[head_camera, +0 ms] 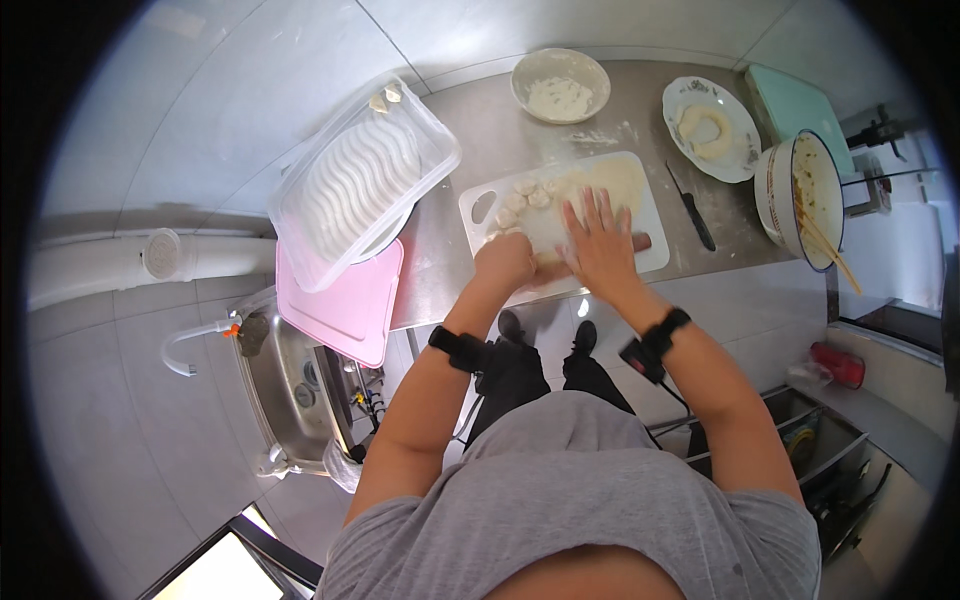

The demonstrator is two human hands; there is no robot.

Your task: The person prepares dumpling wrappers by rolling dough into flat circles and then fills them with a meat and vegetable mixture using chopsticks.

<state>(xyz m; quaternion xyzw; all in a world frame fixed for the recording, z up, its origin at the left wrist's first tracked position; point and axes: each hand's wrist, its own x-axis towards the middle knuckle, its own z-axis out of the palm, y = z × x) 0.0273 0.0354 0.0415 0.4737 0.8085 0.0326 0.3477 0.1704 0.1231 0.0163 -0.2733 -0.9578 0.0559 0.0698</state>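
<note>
A white cutting board lies on the counter before me, dusted with flour. My right hand is spread flat, its palm over a brown wooden rolling pin with the fingers reaching across the board. My left hand is curled at the board's near left, its fingers at the edge of a flattened piece of dough. The rolling pin runs under that side too, partly hidden by both hands. Several small dough lumps sit just beyond my left hand.
A bowl of flour, a plate with a dough ring, a black-handled knife and a bowl with chopsticks surround the board. At left are a ridged clear container, a pink lid and a sink.
</note>
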